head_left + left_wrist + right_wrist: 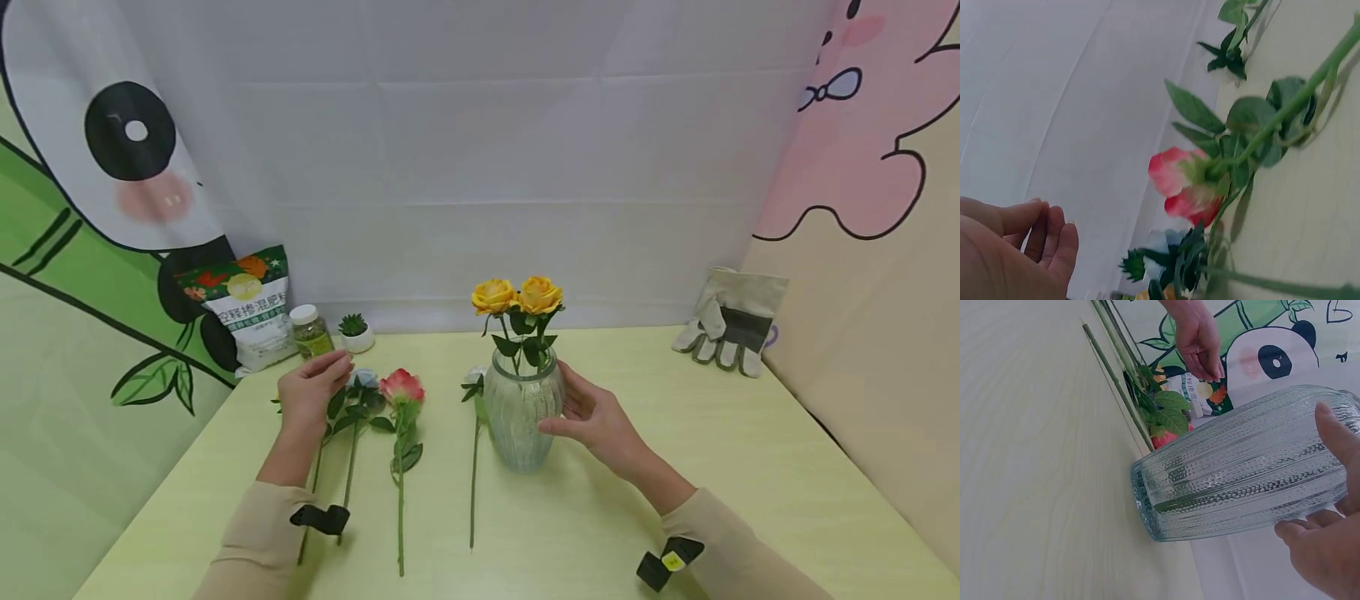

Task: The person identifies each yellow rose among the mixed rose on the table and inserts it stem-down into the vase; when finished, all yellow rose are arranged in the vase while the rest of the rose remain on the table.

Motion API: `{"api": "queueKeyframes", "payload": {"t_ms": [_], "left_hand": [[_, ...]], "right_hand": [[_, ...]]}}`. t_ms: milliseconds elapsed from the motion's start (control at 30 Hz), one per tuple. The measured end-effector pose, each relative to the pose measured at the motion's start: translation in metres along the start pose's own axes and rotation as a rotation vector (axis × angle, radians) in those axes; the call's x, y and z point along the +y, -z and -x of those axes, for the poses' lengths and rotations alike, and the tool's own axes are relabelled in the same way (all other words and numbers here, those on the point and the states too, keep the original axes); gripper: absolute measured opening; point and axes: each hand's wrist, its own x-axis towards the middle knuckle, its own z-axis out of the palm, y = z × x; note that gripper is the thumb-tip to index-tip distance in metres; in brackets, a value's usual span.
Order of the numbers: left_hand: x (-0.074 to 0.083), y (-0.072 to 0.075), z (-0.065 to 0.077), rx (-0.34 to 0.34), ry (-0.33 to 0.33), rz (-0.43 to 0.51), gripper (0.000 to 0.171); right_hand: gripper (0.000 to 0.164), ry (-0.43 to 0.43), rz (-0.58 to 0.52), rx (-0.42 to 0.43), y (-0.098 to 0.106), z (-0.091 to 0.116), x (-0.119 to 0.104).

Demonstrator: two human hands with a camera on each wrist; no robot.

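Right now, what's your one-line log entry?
right hand: grips glass vase | left hand: raised, empty | vase: two yellow roses | table: pink rose

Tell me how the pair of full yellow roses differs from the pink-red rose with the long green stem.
The yellow roses stand upright in a clear ribbed glass vase; the pink-red rose lies on the pale table. The yellow roses are two blooms side by side; the pink-red rose is one. Both have green leaves.

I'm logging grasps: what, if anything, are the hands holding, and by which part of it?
The right hand holds the glass vase by the side of its body, below the rim; nothing shows in the left hand.
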Motion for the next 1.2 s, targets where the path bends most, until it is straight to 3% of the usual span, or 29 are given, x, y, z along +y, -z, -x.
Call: {"api": "queueKeyframes", "payload": {"t_ms": [200,267,400,600,733,1067,1200], "left_hand": [[0.001,0.046,-0.015,0.082,-0.121,-0.621,0.03],[0.001,0.058,-0.018,0.096,-0.145,-0.726,0.029],[0.001,0.078,-0.024,0.075,-0.103,-0.748,0.031],[-0.007,0.093,-0.03,-0.094,0.064,-0.767,0.042],[-0.015,0.096,-0.034,-0.165,0.124,-0.794,0.047],[-0.021,0.104,-0.033,-0.148,0.09,-0.829,0.029],[-0.026,0.11,-0.036,-0.146,0.104,-0.859,0.03]], "right_hand": [[0.097,0.001,0.004,-0.003,-0.001,0.0,0.0],[0.097,0.005,0.007,-0.001,-0.001,0.0,-0.001],[0.097,0.005,0.006,0.0,0.0,-0.001,-0.002],[0.098,-0.003,0.006,0.002,0.0,0.0,-0.002],[0.097,-0.004,0.0,0.005,0.0,0.001,0.0],[0.098,-0.003,-0.006,0.0,0.0,0.001,0.002],[0.098,0.002,-0.004,-0.001,0.0,0.0,0.0]]}}
